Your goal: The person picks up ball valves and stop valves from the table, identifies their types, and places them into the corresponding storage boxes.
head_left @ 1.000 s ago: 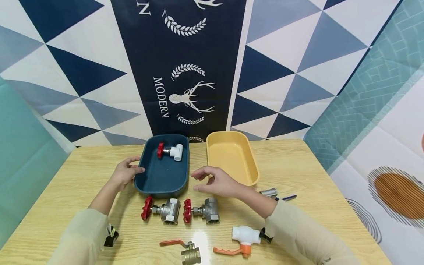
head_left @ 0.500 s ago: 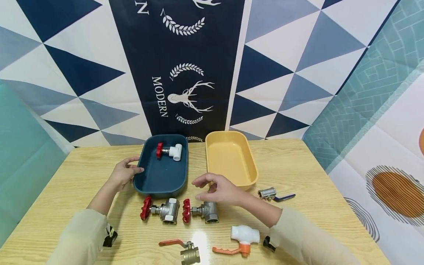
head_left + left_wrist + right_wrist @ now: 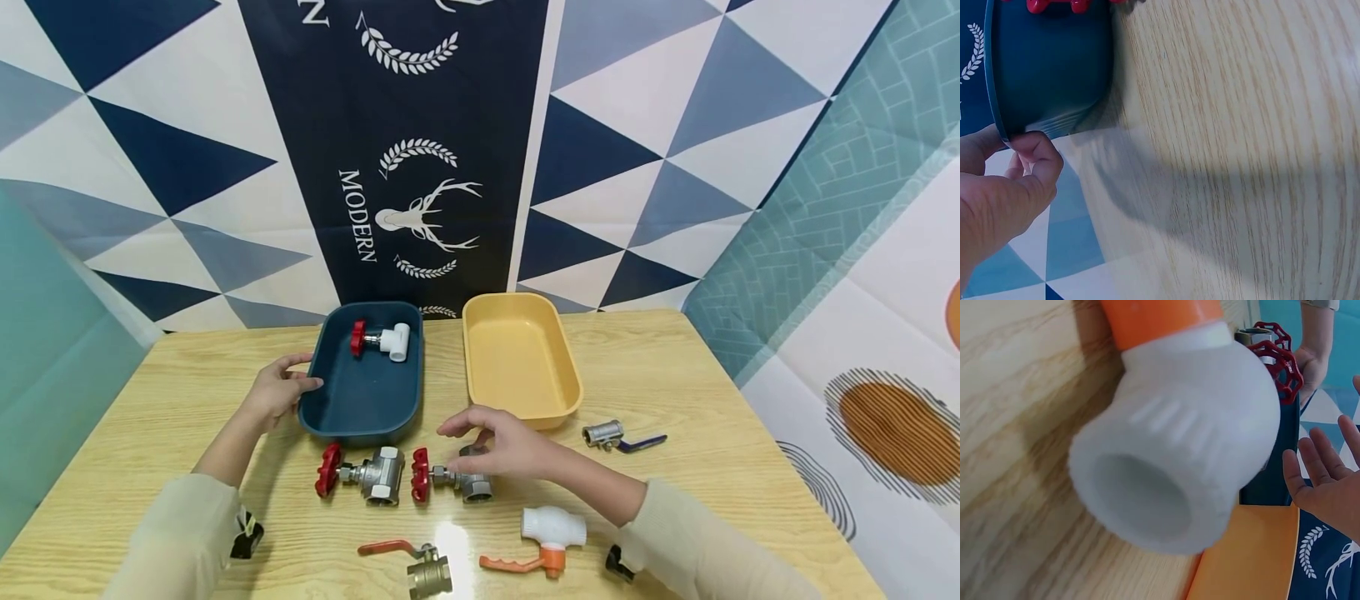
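My left hand (image 3: pixel 277 393) pinches the left rim of a dark blue bin (image 3: pixel 360 404); the left wrist view shows thumb and fingers around that rim. Inside the bin lies a white plastic valve (image 3: pixel 393 342) with a red handwheel. My right hand (image 3: pixel 513 443) holds nothing, its fingers loosely bent, and overlaps the right steel gate valve (image 3: pixel 477 488) in the head view, hiding part of its body. That valve's red handwheel (image 3: pixel 421 476) faces left. Beside it, just in front of the bin, lies a similar steel gate valve (image 3: pixel 384 477).
A yellow bin (image 3: pixel 517 358) stands right of the blue one. Nearer me lie a brass ball valve (image 3: pixel 430 577) with a red lever and a white plastic ball valve (image 3: pixel 553 527) with an orange lever. A small ball valve (image 3: pixel 603 433) with a blue lever lies at right.
My right hand has moved down toward me, from between the bins to over the right gate valve. The left hand stays at the blue bin's rim.
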The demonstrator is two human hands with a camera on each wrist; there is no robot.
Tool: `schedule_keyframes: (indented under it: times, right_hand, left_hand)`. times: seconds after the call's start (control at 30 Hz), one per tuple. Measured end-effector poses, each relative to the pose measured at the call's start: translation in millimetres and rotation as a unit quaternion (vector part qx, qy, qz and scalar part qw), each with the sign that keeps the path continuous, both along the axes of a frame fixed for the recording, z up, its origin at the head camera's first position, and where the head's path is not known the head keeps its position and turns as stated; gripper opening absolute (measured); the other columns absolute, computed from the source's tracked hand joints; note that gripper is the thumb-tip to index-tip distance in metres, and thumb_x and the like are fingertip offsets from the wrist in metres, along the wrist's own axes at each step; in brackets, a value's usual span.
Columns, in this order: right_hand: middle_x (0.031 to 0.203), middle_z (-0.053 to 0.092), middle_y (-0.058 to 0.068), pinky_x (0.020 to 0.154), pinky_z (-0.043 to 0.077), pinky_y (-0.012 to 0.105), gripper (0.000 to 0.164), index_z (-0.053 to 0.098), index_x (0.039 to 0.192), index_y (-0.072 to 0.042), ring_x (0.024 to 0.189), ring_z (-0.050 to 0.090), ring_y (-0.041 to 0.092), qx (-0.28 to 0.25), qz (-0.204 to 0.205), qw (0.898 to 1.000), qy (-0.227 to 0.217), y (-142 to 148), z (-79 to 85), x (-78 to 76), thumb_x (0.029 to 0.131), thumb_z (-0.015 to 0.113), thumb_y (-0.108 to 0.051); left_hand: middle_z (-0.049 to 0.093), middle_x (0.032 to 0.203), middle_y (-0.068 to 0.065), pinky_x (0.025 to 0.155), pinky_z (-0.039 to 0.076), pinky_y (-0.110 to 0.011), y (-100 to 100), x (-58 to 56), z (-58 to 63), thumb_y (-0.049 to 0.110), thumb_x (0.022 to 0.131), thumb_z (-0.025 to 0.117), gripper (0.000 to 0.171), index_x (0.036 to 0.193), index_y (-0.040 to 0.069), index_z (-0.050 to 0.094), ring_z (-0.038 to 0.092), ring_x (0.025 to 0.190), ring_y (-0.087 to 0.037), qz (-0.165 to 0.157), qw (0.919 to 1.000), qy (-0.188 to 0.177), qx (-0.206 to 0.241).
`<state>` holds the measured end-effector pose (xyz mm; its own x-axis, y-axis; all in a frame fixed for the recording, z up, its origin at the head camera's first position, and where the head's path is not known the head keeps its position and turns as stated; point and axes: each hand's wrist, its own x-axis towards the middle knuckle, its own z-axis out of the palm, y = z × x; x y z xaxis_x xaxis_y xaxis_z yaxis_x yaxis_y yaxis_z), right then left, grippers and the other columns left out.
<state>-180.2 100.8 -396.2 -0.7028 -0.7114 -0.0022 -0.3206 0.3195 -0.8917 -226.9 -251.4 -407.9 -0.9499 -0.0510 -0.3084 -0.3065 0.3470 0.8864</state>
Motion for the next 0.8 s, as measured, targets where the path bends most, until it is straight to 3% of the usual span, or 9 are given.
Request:
schedule_keyframes:
  times: [0.2,0.43,0.8]
  right_hand:
    - [0.119,0.062,0.005,0.087,0.047,0.033,0.042,0.06,0.119,-0.016,0.111,0.054,0.029,0.021,-0.002,1.0,0.021,2,-4.1,2.5,0.081,0.074,-0.027]
    - [0.118,0.061,-0.011,0.095,0.044,0.032,0.043,0.059,0.119,-0.026,0.112,0.055,0.014,0.073,-0.003,0.996,0.059,3,-8.4,5.7,0.08,0.072,-0.039]
    - [0.118,0.059,-0.01,0.099,0.043,0.033,0.044,0.061,0.118,-0.023,0.113,0.054,0.01,0.09,-0.002,0.991,0.103,3,-14.3,4.7,0.078,0.074,-0.04]
  left_hand:
    - [0.051,0.09,-0.002,0.051,0.042,-0.023,1,0.0,0.4,0.01,0.092,0.057,0.059,0.143,0.001,0.03,0.051,0.063,-0.009,0.0,1.0,-0.004,-0.001]
    - [0.05,0.09,-0.003,0.051,0.042,-0.024,1,1.8,2.1,0.011,0.092,0.057,0.059,0.143,0.001,0.029,0.047,0.059,-0.008,-0.001,1.0,-0.007,-0.001]
    - [0.051,0.092,-0.003,0.053,0.044,-0.023,0,0.1,2.3,0.011,0.092,0.057,0.06,0.144,0.002,0.028,0.05,0.065,-0.009,-0.002,1.0,-0.006,0.004]
